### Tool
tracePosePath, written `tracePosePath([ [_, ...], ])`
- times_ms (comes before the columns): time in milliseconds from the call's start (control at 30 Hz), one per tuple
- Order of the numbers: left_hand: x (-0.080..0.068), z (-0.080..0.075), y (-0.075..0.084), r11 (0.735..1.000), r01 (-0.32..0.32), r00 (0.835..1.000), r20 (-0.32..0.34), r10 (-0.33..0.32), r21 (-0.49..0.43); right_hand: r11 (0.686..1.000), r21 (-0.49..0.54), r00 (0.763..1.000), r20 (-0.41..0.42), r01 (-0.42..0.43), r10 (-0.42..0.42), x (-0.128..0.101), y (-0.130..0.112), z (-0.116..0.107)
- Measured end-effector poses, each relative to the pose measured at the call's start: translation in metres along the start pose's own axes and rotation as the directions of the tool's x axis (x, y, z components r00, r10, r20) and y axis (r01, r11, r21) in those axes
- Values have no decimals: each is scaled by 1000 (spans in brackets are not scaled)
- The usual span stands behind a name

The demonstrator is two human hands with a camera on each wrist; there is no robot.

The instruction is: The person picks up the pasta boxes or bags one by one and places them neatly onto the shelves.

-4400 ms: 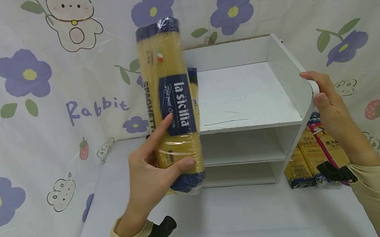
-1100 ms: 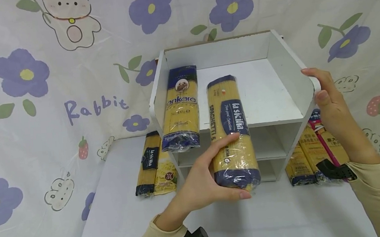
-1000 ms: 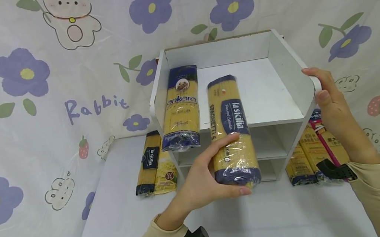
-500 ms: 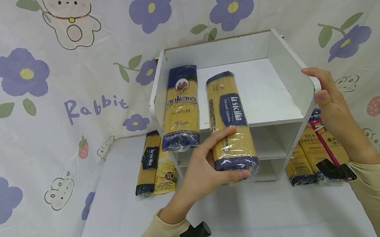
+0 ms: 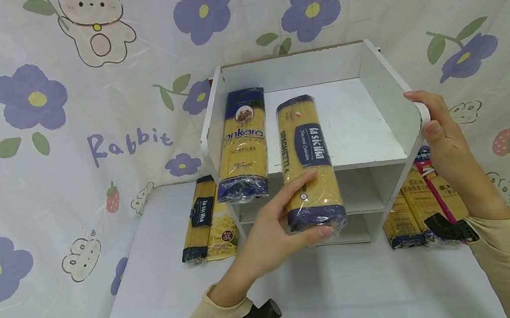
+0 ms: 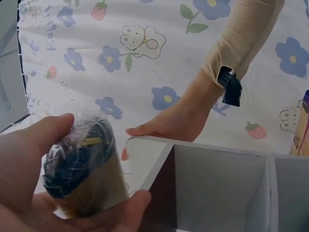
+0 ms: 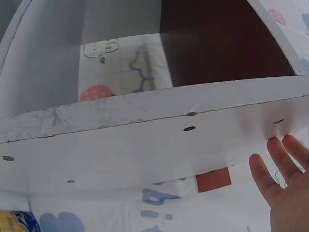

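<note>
La Sicilia packet [image 5: 311,159]: held at centre frame, blue-banded near end jutting out ahead of the white shelf unit [image 5: 346,122], far end over its top tier; I cannot tell whether it touches the board. Label, read sideways on my head feed: "la sicilia", "Fine food Selection", and "SPAGHETTI" down the left flank, last character unclear. Left hand [image 5: 272,232], lower centre: thumb and fingers clamped round the near end, confirmed on the left wrist feed. Right hand [image 5: 454,151], right of frame: thumb and index finger gripping the unit's rounded front corner; on the right wrist feed I note three fingertips spread apart by the outer panel. Left side of the top tier: ankara packet [image 5: 244,152], brand plain, weight line too small for certainty. Left of the unit: a second packet [image 5: 200,218], also "la sicilia", beside a yellow bag [image 5: 222,231] whose round badge reads "13%". Right of the unit: yellow packs [image 5: 413,206], Chinese characters, too small for me. Backdrop cloth [image 5: 120,99], left: "Rabbit" in purple.
</note>
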State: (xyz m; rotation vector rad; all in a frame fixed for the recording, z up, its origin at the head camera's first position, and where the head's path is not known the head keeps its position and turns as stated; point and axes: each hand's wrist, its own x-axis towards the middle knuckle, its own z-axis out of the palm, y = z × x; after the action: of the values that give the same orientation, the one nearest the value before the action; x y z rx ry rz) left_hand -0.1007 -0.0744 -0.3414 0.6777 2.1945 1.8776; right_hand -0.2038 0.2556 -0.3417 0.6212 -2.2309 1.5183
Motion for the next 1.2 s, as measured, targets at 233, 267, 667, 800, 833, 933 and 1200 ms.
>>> tracePosePath([
  [233,-21,-3,19,941,57,985,-170,1,335,1000,-4,999,15,31,-31,1,1,-1],
  [267,-25,-3,21,933,41,978,-207,37,359,1000,-1,1000,10,24,-24,1,1,-1],
  [667,-48,0,32,967,-172,958,196,209,-186,999,41,1000,6,27,-27,1,2,0],
  [800,-42,4,25,968,-156,953,229,200,-198,999,41,1000,5,18,-18,0,3,1],
  [833,-41,4,23,967,-158,953,227,202,-199,999,40,1000,1,11,-11,0,3,1],
  [933,-39,6,20,964,-170,952,218,213,-203,999,35,1000,-4,11,-11,0,2,2],
  [1200,-37,11,18,959,-203,952,191,241,-195,999,39,1000,-8,8,-8,1,-1,1],
])
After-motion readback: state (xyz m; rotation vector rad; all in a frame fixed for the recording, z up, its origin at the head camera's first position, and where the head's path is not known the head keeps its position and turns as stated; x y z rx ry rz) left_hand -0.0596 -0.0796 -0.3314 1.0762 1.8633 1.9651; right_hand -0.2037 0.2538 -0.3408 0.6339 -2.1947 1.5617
